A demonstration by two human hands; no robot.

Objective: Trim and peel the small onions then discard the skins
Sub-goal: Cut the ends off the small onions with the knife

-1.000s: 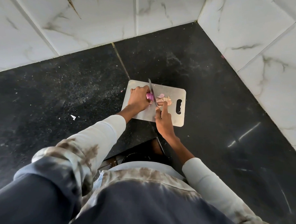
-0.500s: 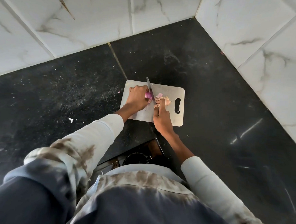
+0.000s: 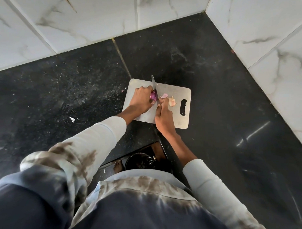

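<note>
A small purple onion (image 3: 152,97) lies on the grey cutting board (image 3: 175,91), pinned under the fingers of my left hand (image 3: 141,100). My right hand (image 3: 163,117) grips a knife (image 3: 154,88) whose thin blade points away from me and rests against the onion's right side. Its handle is hidden in my fist. Pale pink and tan onion skins (image 3: 169,100) lie in a small pile just right of the blade, near the board's handle slot (image 3: 183,107).
The board sits on a black speckled countertop (image 3: 216,82) in a corner of white marble-look wall tiles (image 3: 269,32). Small white scraps (image 3: 72,119) lie on the counter to the left. Below the counter edge a dark bin (image 3: 141,161) shows.
The knife blade has stayed at the onion with small shifts of the right hand. My head moved slightly, so the board sits a bit lower left in view.
</note>
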